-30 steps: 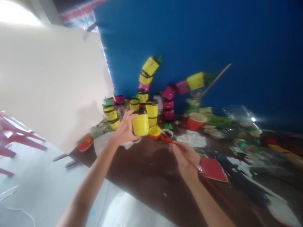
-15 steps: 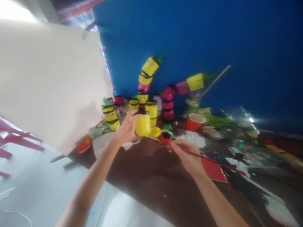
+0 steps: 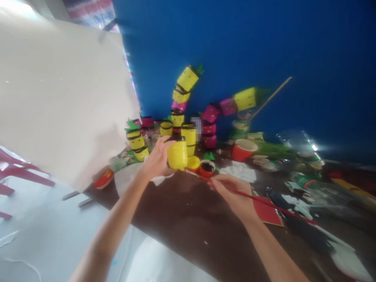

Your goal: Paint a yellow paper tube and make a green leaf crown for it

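My left hand (image 3: 160, 157) is wrapped round a yellow cup (image 3: 178, 155) with a dark band at its upper rim, held above the brown table (image 3: 176, 219). In my right hand (image 3: 230, 192) is a long red paintbrush (image 3: 264, 203), pinched near its front. The brush tip meets the lower right edge of the yellow cup. Just behind the brush sit a small cup of yellow paint (image 3: 193, 162) and a red cup of dark paint (image 3: 207, 168). Stacked yellow segments (image 3: 189, 141) with dark bands stand behind the held cup.
Curved yellow and magenta stacks (image 3: 210, 113) stand before a blue wall (image 3: 235, 47). A red and white cup (image 3: 244, 150), crumpled white paper (image 3: 239, 172), a red card (image 3: 268, 211) and clear plastic bottles (image 3: 323, 190) lie to the right. Magenta chairs (image 3: 23, 172) are at far left.
The brush has swung slightly in my right hand, its rear end lower and farther right. My left hand still holds the yellow cup in nearly the same place. The view has shifted slightly.
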{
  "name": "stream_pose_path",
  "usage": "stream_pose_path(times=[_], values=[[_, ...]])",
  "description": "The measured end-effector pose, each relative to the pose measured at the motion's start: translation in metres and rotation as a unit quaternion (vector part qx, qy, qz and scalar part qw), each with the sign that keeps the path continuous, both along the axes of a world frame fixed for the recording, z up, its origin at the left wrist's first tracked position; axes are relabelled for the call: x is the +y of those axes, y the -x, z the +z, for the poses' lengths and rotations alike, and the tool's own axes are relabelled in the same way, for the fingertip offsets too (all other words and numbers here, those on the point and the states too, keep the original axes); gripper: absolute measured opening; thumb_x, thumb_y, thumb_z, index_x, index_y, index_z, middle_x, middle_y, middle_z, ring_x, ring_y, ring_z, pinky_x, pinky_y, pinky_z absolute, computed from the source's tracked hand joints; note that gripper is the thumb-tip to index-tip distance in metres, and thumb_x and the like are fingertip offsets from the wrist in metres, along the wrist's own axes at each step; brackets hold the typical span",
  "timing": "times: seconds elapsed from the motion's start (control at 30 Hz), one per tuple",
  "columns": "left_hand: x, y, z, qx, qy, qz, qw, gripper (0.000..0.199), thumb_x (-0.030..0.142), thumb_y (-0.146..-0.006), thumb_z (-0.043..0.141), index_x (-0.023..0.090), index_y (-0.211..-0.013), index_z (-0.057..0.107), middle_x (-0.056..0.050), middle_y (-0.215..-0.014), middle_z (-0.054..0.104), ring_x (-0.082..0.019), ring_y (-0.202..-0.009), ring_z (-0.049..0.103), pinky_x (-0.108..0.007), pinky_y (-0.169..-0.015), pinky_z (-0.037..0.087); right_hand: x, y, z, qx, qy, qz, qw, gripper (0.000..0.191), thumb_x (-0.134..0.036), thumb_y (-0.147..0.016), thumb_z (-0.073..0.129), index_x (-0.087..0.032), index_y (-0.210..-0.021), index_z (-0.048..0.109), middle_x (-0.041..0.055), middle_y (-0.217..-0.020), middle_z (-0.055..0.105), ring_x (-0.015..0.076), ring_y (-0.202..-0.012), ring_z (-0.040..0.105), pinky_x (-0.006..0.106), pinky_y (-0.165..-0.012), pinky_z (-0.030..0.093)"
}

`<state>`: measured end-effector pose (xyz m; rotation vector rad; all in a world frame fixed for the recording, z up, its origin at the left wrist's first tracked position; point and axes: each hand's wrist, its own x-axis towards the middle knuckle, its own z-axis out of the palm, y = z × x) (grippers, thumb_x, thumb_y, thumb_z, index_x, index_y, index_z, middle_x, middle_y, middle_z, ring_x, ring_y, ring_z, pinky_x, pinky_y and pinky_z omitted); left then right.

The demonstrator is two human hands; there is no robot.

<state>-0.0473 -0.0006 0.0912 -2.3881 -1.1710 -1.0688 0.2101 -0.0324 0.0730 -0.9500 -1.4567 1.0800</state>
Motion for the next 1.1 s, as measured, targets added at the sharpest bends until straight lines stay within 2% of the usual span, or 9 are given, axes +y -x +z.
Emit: stream_pose_path(times=[0.23,0.47,0.6,0.87,1.1], values=[[-0.002,-0.001,0.003,-0.014,-0.003,0.001,1.000,0.092,0.046,-0.059,0.073,0.020,-0.129,0.018,-0.019,-0.127,0.032,-0.037,-0.123,0.033,-0.063,-0.099,0.028,-0.003,-0.003,-0.002,-0.020,-0.050,-0.038,0.998,0.009,-0.028,-0.070,0.069,-0.019,-0.071,0.067,0.0025,-0.063,0.070,0.0173,-0.056,0.068,0.023,-0.052,0.058],[0.000,0.000,-0.001,-0.028,-0.015,-0.026,0.999,0.098,0.049,-0.057,0.074,0.018,-0.130,0.017,-0.021,-0.127,0.031,-0.036,-0.123,0.033,-0.060,-0.100,0.029,-0.007,-0.001,0.003,-0.042,-0.044,-0.023,0.998,0.004,-0.023,-0.070,0.067,-0.019,-0.069,0.067,0.0014,-0.061,0.070,0.0166,-0.056,0.068,0.022,-0.052,0.058],[-0.001,0.000,-0.002,-0.038,-0.006,-0.029,0.999,0.099,0.049,-0.056,0.074,0.019,-0.130,0.016,-0.021,-0.129,0.030,-0.035,-0.125,0.031,-0.058,-0.099,0.030,-0.005,-0.006,0.002,-0.022,-0.035,-0.030,0.999,0.007,-0.026,-0.069,0.069,-0.019,-0.069,0.067,0.0018,-0.060,0.070,0.0165,-0.054,0.067,0.023,-0.051,0.058],[-0.004,-0.004,-0.001,-0.039,0.012,-0.050,0.998,0.097,0.049,-0.056,0.075,0.021,-0.129,0.018,-0.020,-0.131,0.030,-0.036,-0.126,0.030,-0.061,-0.101,0.027,-0.002,-0.005,0.008,0.008,0.001,0.013,1.000,0.018,-0.037,-0.068,0.070,-0.019,-0.069,0.067,0.0024,-0.060,0.070,0.0173,-0.055,0.068,0.025,-0.053,0.058],[-0.008,-0.007,0.006,-0.030,0.007,-0.046,0.998,0.095,0.047,-0.057,0.075,0.022,-0.129,0.019,-0.020,-0.131,0.029,-0.036,-0.127,0.031,-0.061,-0.102,0.026,0.008,-0.023,0.005,0.011,-0.009,-0.047,0.999,0.016,-0.035,-0.067,0.072,-0.019,-0.065,0.067,0.0017,-0.059,0.068,0.0152,-0.054,0.066,0.023,-0.052,0.056]])
